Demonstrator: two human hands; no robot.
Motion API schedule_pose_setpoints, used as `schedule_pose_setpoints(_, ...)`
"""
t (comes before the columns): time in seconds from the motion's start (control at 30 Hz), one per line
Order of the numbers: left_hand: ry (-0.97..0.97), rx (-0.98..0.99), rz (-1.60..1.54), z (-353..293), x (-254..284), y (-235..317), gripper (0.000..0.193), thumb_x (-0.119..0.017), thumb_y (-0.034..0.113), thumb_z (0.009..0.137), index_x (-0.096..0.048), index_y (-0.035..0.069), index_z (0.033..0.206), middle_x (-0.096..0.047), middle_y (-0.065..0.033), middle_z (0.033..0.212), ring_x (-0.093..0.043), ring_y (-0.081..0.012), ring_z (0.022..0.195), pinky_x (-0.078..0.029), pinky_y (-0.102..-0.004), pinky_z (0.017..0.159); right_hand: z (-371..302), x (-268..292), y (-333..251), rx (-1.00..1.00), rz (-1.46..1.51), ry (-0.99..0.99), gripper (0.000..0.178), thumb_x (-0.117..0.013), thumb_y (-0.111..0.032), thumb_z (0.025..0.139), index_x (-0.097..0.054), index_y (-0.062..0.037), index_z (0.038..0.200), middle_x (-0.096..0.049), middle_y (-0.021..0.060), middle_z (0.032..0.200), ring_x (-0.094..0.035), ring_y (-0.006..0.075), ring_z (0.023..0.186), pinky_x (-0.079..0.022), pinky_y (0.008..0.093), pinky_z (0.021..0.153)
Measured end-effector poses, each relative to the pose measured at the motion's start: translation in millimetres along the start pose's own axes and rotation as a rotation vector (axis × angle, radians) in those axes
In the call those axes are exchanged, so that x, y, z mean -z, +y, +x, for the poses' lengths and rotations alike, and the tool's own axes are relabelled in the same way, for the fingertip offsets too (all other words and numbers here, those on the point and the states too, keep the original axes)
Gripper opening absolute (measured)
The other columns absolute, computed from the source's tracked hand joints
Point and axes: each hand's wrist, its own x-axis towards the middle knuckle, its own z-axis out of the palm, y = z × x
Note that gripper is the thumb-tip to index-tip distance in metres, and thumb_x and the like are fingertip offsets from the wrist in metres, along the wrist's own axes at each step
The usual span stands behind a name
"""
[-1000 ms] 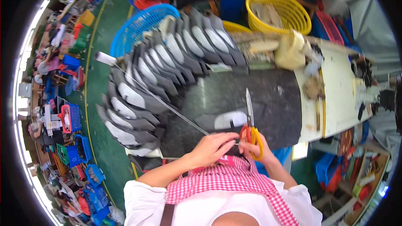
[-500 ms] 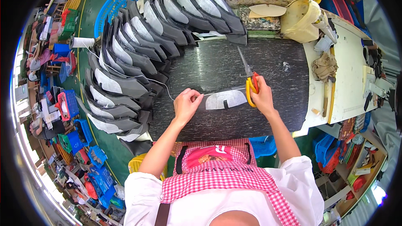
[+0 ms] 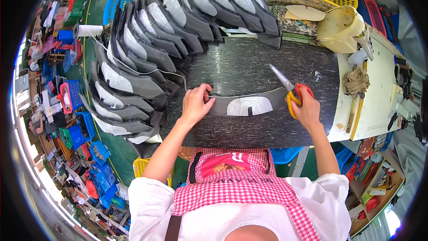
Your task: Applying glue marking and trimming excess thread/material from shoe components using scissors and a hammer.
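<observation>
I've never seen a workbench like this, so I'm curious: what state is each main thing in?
Grey strip: lying flat, gently curved
Scissors: held, blades seemingly closed
Right hand: closed around the scissors' handles
Left hand: at the strip's left end
Spool: wound with white thread
White thread: running from spool to left hand
Grey pieces: overlapping in a curved row
Cream container: open-topped

Curved dark-grey strip of sheet material [image 3: 219, 107]: flat on black speckled work surface [image 3: 249, 131], long axis left to right. Bears dome-shaped white patch [image 3: 261, 104], dark notch in its lower edge. Thin white thread [image 3: 185, 80] follows strip's upper edge. Silver-bladed scissors with red and yellow handles [image 3: 290, 86]: at strip's right end, tips pointing up-left.
</observation>
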Motion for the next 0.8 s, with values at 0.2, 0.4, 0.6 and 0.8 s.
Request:
schedule_pose_setpoints(0.2,0.058,-0.089,-0.043,-5.9,8.1,-5.0,0.027,-0.057,0.006,0.072,-0.049,0.006,0.098,-0.055,-0.0055,0.067,-0.054,-0.0233,0.070,-0.038,-0.0347,0.075,-3.1,-14.7,-68.4,0.342,-0.108,-0.303,0.053,-0.066,-0.048,0.067,-0.053,-0.0081,0.099,-0.059,0.0094,0.082,-0.061,0.0226,0.076,-0.050,0.0349,0.060)
schedule_pose_setpoints(0.4,0.104,-0.077,-0.081,-1.9,7.1,-4.8,0.029,-0.054,0.003,0.075,-0.049,0.005,0.104,-0.054,-0.0058,0.067,-0.054,-0.0223,0.069,-0.039,-0.0338,0.074,24.6,-54.1,-90.8,0.366,-0.147,-0.449,0.051,-0.066,-0.047,0.069,-0.053,-0.0075,0.098,-0.061,0.0113,0.072,-0.063,0.0243,0.067,-0.050,0.0354,0.058)
schedule_pose_setpoints(0.6,0.054,0.028,-0.791,-26.4,49.2,39.8,0.039,-0.053,-0.001,0.077,-0.044,0.003,0.115,-0.055,-0.0009,0.075,-0.053,-0.0082,0.072,-0.042,-0.0240,0.072,20.7,-23.0,-91.2,0.147,0.661,-0.475,0.038,-0.061,-0.036,0.079,-0.048,-0.0047,0.095,-0.062,0.0117,0.075,-0.059,0.0173,0.057,-0.046,0.0291,0.049)
schedule_pose_setpoints(0.8,-0.275,-0.150,-0.676,-18.0,120.4,74.1,0.035,-0.058,0.010,0.081,-0.047,0.007,0.113,-0.049,-0.0033,0.061,-0.043,-0.0078,0.052,-0.035,-0.0256,0.048,25.1,-4.2,-178.5,0.074,1.641,-0.317,0.018,-0.062,-0.010,0.078,-0.046,-0.0070,0.083,-0.052,0.0032,0.063,-0.044,0.0068,0.043,-0.032,0.0190,0.039)
